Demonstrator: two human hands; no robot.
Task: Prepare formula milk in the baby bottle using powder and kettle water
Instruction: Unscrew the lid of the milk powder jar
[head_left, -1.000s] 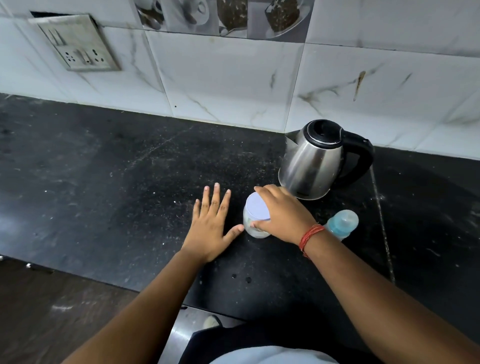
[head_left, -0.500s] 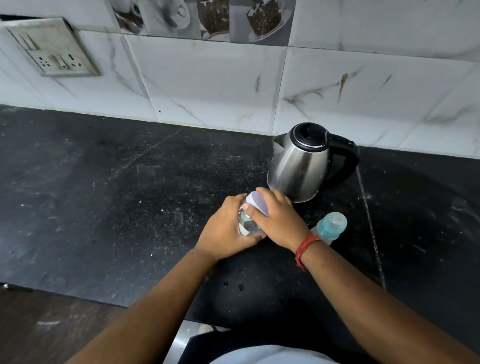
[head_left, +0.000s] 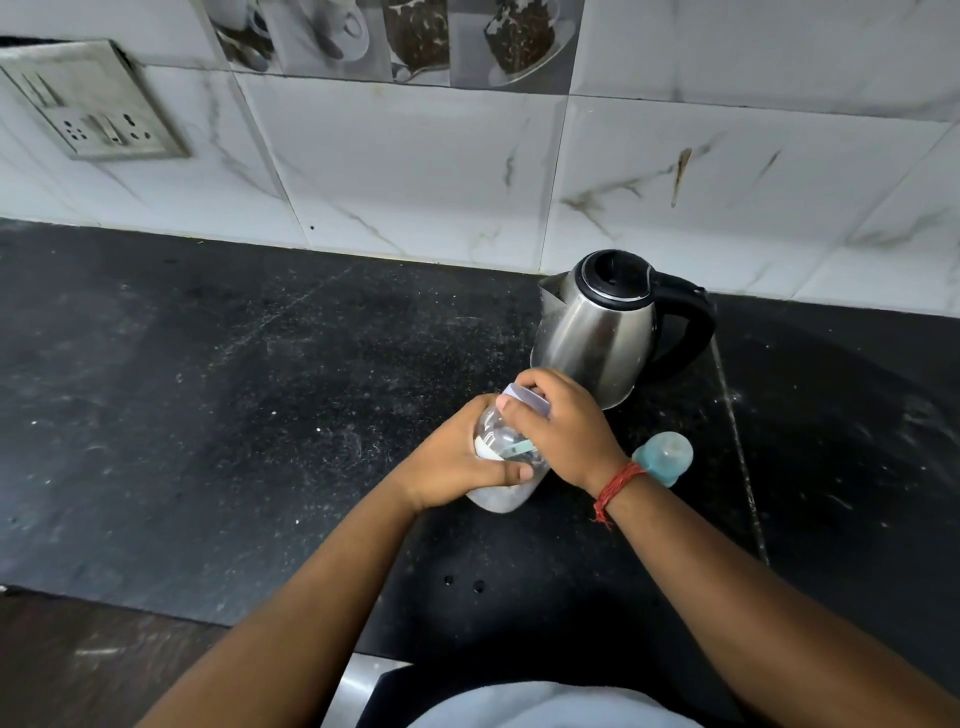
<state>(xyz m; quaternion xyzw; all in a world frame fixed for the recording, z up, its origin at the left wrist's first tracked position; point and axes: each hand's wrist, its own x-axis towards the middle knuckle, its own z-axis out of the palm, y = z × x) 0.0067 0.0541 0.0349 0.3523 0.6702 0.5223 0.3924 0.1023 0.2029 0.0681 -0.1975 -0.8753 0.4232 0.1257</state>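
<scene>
Near the counter's (head_left: 208, 415) front edge, the left hand (head_left: 452, 462) wraps the clear powder jar (head_left: 506, 467) while the right hand (head_left: 558, 431) clasps its pale lid (head_left: 527, 400). The baby bottle (head_left: 665, 457) sits just right, the kettle (head_left: 597, 338) just beyond. A jerky twist could scatter powder or knock the bottle.

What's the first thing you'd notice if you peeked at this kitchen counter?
Two hands meet in the middle: the left hand grips a clear jar with white powder at its bottom, while the right hand grips its pale lid. Just behind them stands a shiny steel kettle with a black handle, and a blue-capped baby bottle sits beside the right wrist.
</scene>
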